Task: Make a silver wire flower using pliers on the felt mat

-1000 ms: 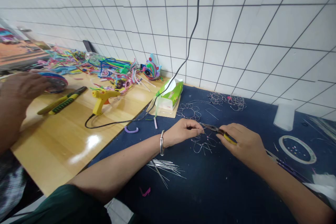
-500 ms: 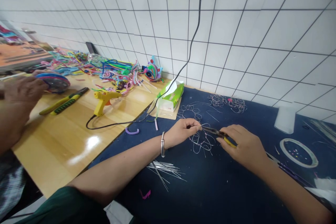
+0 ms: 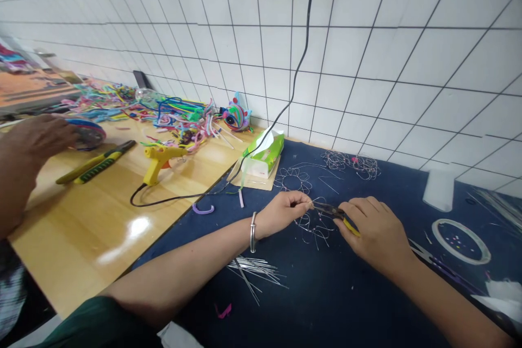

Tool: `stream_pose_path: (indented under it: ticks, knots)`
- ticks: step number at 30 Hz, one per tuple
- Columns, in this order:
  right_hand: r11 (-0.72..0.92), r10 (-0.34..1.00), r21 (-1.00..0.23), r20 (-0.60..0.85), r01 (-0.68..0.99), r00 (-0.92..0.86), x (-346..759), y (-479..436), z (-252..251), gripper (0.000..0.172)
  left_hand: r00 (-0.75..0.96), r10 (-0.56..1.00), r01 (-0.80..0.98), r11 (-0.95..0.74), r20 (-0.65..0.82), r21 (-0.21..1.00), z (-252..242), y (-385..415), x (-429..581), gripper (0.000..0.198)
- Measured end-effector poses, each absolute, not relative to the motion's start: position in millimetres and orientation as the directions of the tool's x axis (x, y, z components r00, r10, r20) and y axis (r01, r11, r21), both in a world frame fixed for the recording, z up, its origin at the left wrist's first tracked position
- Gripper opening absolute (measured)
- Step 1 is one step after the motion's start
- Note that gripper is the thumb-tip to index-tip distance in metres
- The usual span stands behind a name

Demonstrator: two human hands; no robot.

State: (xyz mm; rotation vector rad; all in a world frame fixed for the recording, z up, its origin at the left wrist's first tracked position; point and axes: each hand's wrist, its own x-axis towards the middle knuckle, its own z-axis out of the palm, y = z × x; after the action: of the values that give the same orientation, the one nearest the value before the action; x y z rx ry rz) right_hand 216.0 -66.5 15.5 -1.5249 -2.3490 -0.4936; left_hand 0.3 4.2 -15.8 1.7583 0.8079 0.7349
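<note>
My left hand (image 3: 284, 212) pinches a thin wire piece bent into flower-like loops (image 3: 314, 230). A silver bangle circles that wrist. My right hand (image 3: 373, 228) is closed round the yellow handles of a pair of pliers (image 3: 329, 210). The pliers' dark jaws point left and reach the wire right at my left fingertips; whether they grip it I cannot tell. Just behind my hands a second looped wire flower (image 3: 292, 179) lies on the dark blue cloth. A bundle of straight silver wires (image 3: 255, 270) rests in front of my left wrist.
A tissue pack (image 3: 265, 153) stands behind, with a black cord running past it. To the left are a yellow glue gun (image 3: 157, 162), large pliers (image 3: 98, 163) and another person's hand (image 3: 41, 138). Scissors (image 3: 444, 269) and a round lid with beads (image 3: 460, 241) lie right.
The pliers' jaws and my right hand have shifted slightly left, closer to my left fingertips. The view has tilted a little. The other person's hand has moved slightly on the round object.
</note>
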Motion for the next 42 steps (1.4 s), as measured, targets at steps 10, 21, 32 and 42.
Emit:
stream_pose_path:
  ticks: [10, 21, 32, 42]
  knots:
    - [0.406, 0.808, 0.108, 0.422, 0.907, -0.412, 218.6, -65.7, 15.4, 0.023, 0.595, 0.799, 0.168, -0.229, 0.087, 0.959, -14.6, 3.8, 0.2, 0.025]
    - [0.424, 0.753, 0.227, 0.449, 0.877, -0.481, 217.5, -66.3, 10.8, 0.021, 0.587, 0.807, 0.11, -0.157, 0.063, 0.982, -15.7, 1.7, 1.7, 0.021]
    - [0.424, 0.736, 0.253, 0.462, 0.869, -0.494, 218.7, -66.4, 9.2, 0.021, 0.61, 0.791, 0.116, -0.147, 0.046, 0.982, -14.6, 3.0, 0.6, 0.021]
    - [0.427, 0.731, 0.248, 0.472, 0.87, -0.493, 215.7, -67.9, 6.2, 0.02, 0.625, 0.78, 0.094, -0.126, 0.04, 0.988, -15.6, 3.8, -0.2, 0.021]
